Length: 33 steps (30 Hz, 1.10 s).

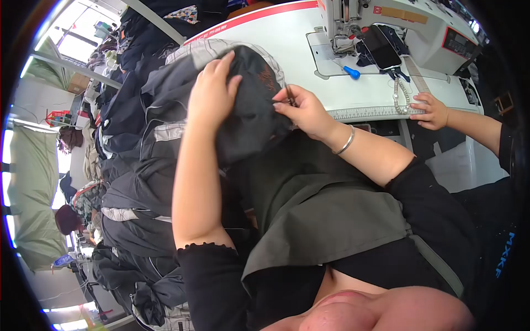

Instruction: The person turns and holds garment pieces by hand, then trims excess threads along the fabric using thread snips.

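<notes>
A dark grey garment point(251, 113) with reddish-brown embroidery and a pale checked lining lies bunched over the near left end of the sewing table. My left hand point(212, 91) rests on top of it, thumb apart from the fingers. Close to the garment's right edge, my right hand point(306, 113) is closed around small dark thread snips point(290, 95), their tip by the cloth. Part of the snips is hidden in the fingers.
A sewing machine point(411, 25) stands on the white table point(281, 27). Near its needle lie a blue-handled awl point(351, 72), a phone point(381, 48) and a beaded string point(398, 94). Another person's hand point(432, 111) touches the table's front edge. Dark garments point(138, 196) are heaped at left.
</notes>
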Tool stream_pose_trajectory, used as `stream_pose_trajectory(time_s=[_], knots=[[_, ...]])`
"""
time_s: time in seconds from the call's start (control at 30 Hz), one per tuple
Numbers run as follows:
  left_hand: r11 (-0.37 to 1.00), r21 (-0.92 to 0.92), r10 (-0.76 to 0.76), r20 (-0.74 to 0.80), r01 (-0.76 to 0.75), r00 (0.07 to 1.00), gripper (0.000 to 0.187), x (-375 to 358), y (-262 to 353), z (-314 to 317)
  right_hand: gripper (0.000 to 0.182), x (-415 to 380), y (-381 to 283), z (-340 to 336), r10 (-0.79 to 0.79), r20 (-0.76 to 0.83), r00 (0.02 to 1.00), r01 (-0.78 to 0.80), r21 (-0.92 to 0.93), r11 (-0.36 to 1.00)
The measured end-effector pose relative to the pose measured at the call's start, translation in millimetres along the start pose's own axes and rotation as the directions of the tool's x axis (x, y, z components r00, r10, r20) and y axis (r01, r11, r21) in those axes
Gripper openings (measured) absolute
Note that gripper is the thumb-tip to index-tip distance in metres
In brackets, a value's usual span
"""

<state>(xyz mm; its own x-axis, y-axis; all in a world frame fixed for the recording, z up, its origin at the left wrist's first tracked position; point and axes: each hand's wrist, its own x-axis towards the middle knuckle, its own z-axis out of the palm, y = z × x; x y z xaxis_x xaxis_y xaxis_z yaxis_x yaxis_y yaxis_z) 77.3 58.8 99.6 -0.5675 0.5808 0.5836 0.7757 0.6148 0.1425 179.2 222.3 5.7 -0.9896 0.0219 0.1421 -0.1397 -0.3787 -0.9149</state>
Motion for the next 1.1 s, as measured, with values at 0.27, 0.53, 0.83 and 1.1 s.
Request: stream_pose_trajectory(time_s=[0.27,0.53,0.83,1.1], knots=[[0.944,-0.100,-0.311,0.036,0.313,0.950,0.037,-87,74,29,0.011,-10,-9,-23,0.086,0.241,0.967,-0.083,-0.022,0.996],[0.964,-0.061,-0.244,0.185,0.259,0.952,0.022,-104,72,15,0.010,2,-20,-24,-0.104,0.434,0.895,0.295,-0.399,0.869],[0.999,0.034,-0.046,0.198,0.040,0.979,0.018,-109,81,-23,0.023,6,-36,-14,-0.352,0.599,0.720,0.689,-0.552,0.470],[0.967,-0.140,-0.196,0.121,0.212,0.973,0.023,-143,77,13,0.020,3,0,-31,-0.170,0.445,0.879,0.427,-0.575,0.698]])
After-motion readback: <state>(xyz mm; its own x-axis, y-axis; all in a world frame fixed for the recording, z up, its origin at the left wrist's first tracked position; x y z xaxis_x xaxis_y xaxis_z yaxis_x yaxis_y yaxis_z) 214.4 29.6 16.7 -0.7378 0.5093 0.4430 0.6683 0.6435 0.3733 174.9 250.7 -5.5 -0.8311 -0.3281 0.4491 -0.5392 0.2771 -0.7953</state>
